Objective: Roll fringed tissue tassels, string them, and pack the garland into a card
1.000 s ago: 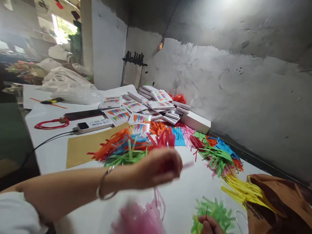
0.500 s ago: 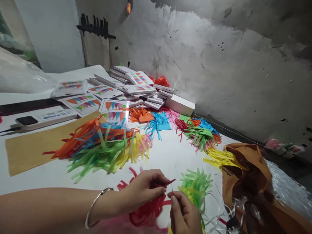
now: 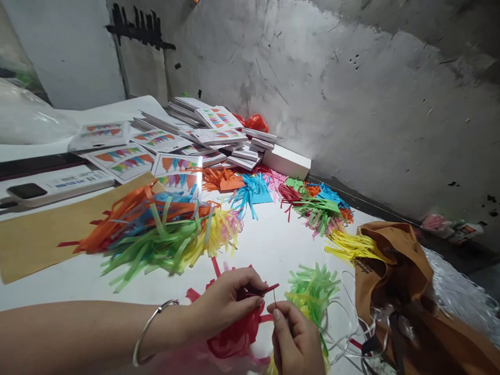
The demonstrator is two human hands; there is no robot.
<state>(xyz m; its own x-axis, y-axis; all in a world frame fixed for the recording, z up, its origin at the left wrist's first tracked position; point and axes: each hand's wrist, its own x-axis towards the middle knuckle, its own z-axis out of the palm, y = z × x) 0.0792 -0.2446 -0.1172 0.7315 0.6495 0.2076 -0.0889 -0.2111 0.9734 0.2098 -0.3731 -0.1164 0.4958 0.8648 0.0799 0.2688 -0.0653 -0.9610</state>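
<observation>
My left hand [image 3: 228,304] pinches the folded top of a red paper tassel [image 3: 234,333], whose fringe hangs under the palm. A silver bangle [image 3: 150,333] circles that wrist. My right hand [image 3: 295,341] is closed in a pinch on a thin dark needle [image 3: 274,298], its tip pointing up at the red tassel's end. A green tassel [image 3: 312,291] lies just right of both hands on the white table [image 3: 273,245].
A heap of orange, green and yellow fringed paper [image 3: 160,229] lies to the left on a brown sheet [image 3: 39,234]. More coloured tassels [image 3: 320,211] run along the wall. Stacked printed cards [image 3: 203,135], a brown bag [image 3: 406,281] and white cord [image 3: 351,333] surround the hands.
The view dropped from the far table toward the hands. My left hand came down with the red tassel and met my right hand, which now holds the needle against it.
</observation>
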